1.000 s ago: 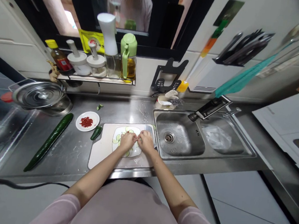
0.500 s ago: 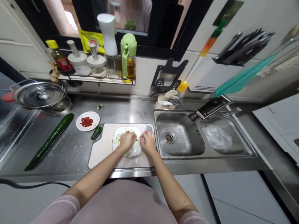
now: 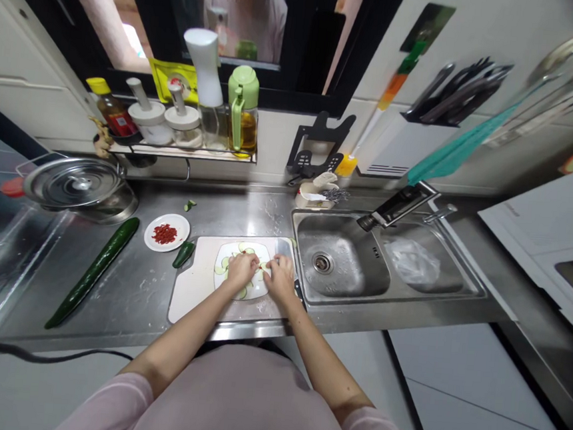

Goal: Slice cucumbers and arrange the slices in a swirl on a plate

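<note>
My left hand [image 3: 242,269] is over a white plate [image 3: 258,295], its fingers curled closed on something too small to make out. My right hand [image 3: 280,276] is at the plate's right side, thumb and fingers closed on a pale cucumber slice [image 3: 263,266]. Thin cucumber slices [image 3: 246,246] are spread around the plate, with tiny red bits near the fingertips. Beneath the plate lies a cutting board [image 3: 193,295]. A knife, partly hidden by my right hand and forearm, rests along the board's right edge, its dark handle [image 3: 300,292] showing.
Left of the board are a dark green cucumber end [image 3: 183,255], a small plate [image 3: 184,227] of chopped red pieces, a whole cucumber [image 3: 93,272] and a lidded pot [image 3: 79,183]. To the right is a double sink [image 3: 341,283] with a faucet [image 3: 402,205].
My right hand has turned slightly, and its fingers have shifted at the plate's right edge. My left hand stays nearly in place. The whole view has moved slightly.
</note>
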Available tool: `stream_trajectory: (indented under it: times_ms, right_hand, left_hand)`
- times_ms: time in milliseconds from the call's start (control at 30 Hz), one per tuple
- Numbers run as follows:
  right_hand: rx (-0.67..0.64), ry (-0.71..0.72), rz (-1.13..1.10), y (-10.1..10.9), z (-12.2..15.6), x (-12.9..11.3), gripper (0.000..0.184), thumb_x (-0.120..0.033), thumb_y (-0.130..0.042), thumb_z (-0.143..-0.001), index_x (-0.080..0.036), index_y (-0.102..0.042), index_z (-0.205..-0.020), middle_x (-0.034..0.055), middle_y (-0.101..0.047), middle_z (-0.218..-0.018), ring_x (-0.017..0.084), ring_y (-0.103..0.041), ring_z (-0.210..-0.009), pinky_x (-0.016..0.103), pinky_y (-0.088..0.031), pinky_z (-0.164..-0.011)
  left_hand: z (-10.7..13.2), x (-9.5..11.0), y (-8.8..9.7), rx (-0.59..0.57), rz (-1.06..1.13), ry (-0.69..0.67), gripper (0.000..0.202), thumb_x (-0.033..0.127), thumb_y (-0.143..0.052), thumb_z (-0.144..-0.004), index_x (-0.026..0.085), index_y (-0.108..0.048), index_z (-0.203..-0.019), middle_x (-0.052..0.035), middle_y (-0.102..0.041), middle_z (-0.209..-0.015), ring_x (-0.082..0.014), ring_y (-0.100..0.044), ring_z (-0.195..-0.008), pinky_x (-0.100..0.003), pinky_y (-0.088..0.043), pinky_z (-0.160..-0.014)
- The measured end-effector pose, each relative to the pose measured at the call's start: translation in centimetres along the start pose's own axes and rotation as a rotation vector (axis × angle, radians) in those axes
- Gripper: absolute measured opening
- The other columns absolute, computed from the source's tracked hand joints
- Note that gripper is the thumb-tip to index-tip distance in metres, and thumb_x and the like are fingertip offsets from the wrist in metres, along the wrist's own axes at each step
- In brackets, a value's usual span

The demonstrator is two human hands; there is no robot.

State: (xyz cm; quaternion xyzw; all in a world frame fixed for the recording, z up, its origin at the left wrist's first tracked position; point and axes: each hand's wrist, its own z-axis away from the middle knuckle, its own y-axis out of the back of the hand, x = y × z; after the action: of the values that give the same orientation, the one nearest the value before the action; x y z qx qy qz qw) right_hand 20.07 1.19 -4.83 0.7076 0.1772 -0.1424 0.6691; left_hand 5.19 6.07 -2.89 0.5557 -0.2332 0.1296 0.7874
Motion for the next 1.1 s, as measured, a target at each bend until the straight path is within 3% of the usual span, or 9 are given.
stream_trajectory:
  times_ms: [200,333,567,700,833,1100]
  right_hand:
    - [0.041,0.005,-0.039,0.0,0.2,-0.3,0.014,-0.027,-0.058,-0.081,-0.02,-0.061,-0.092,0.01,-0.047,-0.12,0.027,-0.035,-0.116,0.04,-0.034,-0.096]
    - [0.147,-0.039,-0.104,0.6,0.1,-0.3,0.012,-0.027,-0.055,-0.081,-0.021,-0.062,-0.089,0.0091,-0.049,-0.114,0.026,-0.04,-0.111,0.039,-0.036,-0.095]
    - [0.324,-0.072,-0.196,1.7,1.3,1.6,0.017,-0.03,-0.05,-0.082,-0.021,-0.062,-0.088,0.009,-0.054,-0.105,0.025,-0.046,-0.106,0.041,-0.035,-0.094]
    - [0.383,-0.081,-0.224,1.6,2.0,2.9,0.021,-0.036,-0.05,-0.081,-0.02,-0.063,-0.085,0.0092,-0.057,-0.098,0.025,-0.049,-0.1,0.041,-0.036,-0.091]
    - [0.366,-0.091,-0.237,1.7,2.0,3.2,0.027,-0.041,-0.048,-0.081,-0.019,-0.063,-0.082,0.0095,-0.059,-0.094,0.026,-0.051,-0.097,0.041,-0.035,-0.091]
    - [0.354,-0.08,-0.259,2.1,1.1,2.0,0.032,-0.045,-0.045,-0.081,-0.019,-0.064,-0.081,0.0107,-0.061,-0.091,0.027,-0.053,-0.095,0.041,-0.036,-0.089]
  left_hand:
    - [0.3,-0.1,0.3,0.023,0.017,-0.007,0.019,0.023,-0.052,-0.083,0.024,-0.069,-0.091,-0.0046,-0.071,-0.092,-0.0223,-0.06,-0.099,-0.035,-0.035,-0.087]
    - [1.0,-0.9,1.1,0.107,0.113,0.002,0.018,0.026,-0.052,-0.083,0.025,-0.069,-0.09,-0.0028,-0.071,-0.092,-0.0202,-0.06,-0.094,-0.033,-0.037,-0.085]
    - [3.3,-5.3,2.7,0.379,0.401,0.098,0.022,0.037,-0.057,-0.079,0.023,-0.068,-0.092,0.0011,-0.068,-0.076,-0.0135,-0.058,-0.066,-0.025,-0.04,-0.066]
    - [3.8,-7.5,3.9,0.518,0.545,0.14,0.026,0.038,-0.055,-0.078,0.02,-0.067,-0.092,0.0005,-0.066,-0.072,-0.0127,-0.056,-0.062,-0.023,-0.041,-0.061]
    - [3.5,-8.5,5.1,0.602,0.61,0.17,0.026,0.037,-0.054,-0.078,0.019,-0.068,-0.091,-0.0005,-0.066,-0.072,-0.0127,-0.057,-0.063,-0.023,-0.044,-0.062]
    - [2.3,-9.8,5.8,0.633,0.581,0.271,0.026,0.037,-0.054,-0.079,0.021,-0.068,-0.093,-0.0001,-0.068,-0.075,-0.0124,-0.06,-0.065,-0.023,-0.047,-0.064]
